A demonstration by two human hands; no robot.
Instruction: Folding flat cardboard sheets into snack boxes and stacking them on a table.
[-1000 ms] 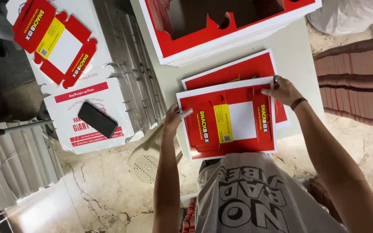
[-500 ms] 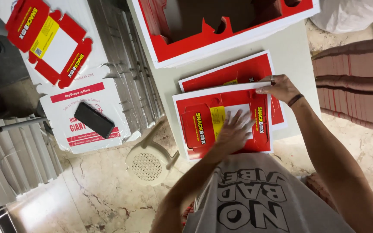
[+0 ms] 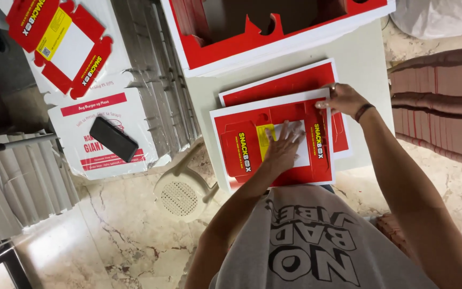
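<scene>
Two hands work a flat red carton sheet at the near edge of a pale table.

The left hand lies flat, fingers spread, pressing on the yellow-and-white middle of the die-cut carton sheet, holding nothing; the right hand pinches the sheet's far corner at 2 o'clock, fingers closed on its white border. The sheet sits atop a second red sheet that sticks out toward 12 and 3 o'clock. Its near edge overhangs the table rim toward the person. At 12 o'clock a large red tray of cartons crowds the table, leaving a bare strip at 1 to 2 o'clock. At 9 o'clock, off the table, a black phone rests on a white box; a round stool stands at 7 o'clock.
</scene>
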